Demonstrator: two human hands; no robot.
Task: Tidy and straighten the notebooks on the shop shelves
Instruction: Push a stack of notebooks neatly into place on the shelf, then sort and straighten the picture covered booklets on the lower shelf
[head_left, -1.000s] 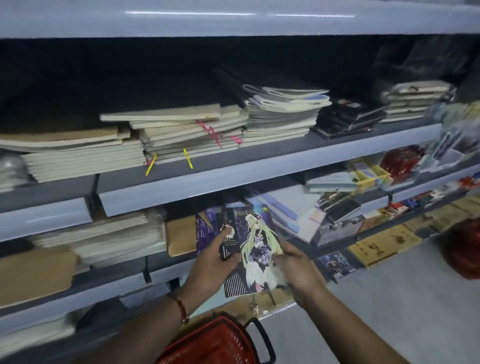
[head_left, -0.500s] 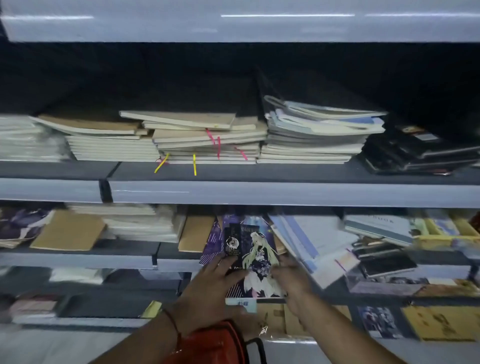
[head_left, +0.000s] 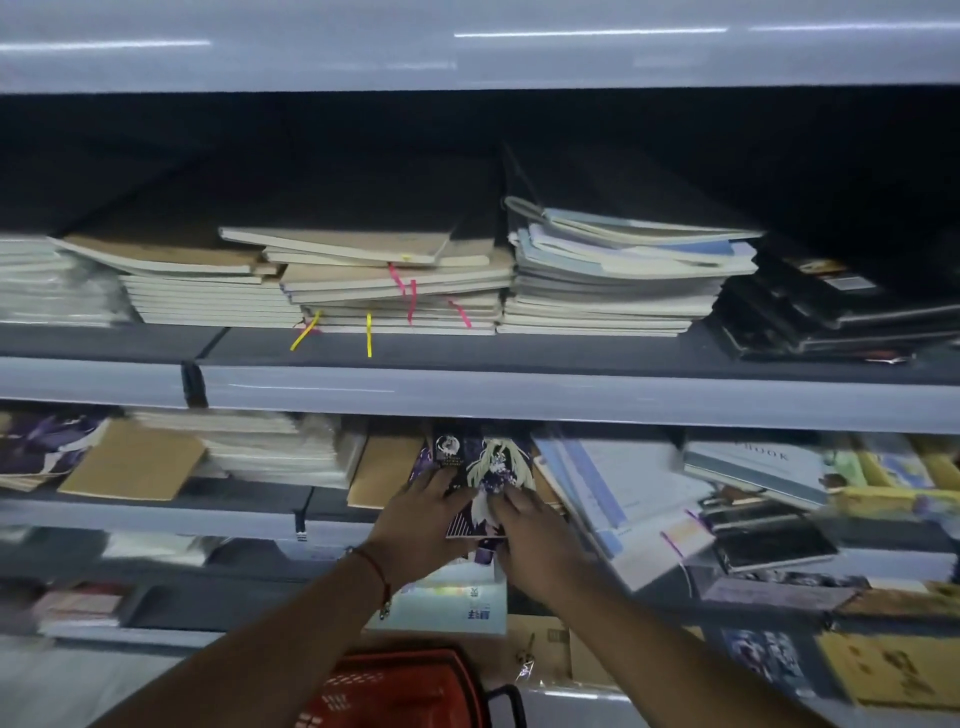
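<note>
Notebook (head_left: 483, 467) pushed deeper onto shelf (head_left: 249, 512) | left hand (head_left: 421, 525), right hand (head_left: 530, 540) on it

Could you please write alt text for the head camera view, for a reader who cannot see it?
Two hands, left hand and right hand, press an illustrated notebook onto a crowded shop shelf. Uneven notebook stacks fill the shelf above; a red basket sits below.

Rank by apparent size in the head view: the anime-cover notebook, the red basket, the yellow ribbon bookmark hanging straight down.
1. red basket, though it is nearest the camera and cut off by the frame
2. anime-cover notebook, partly under both hands
3. yellow ribbon bookmark
</note>
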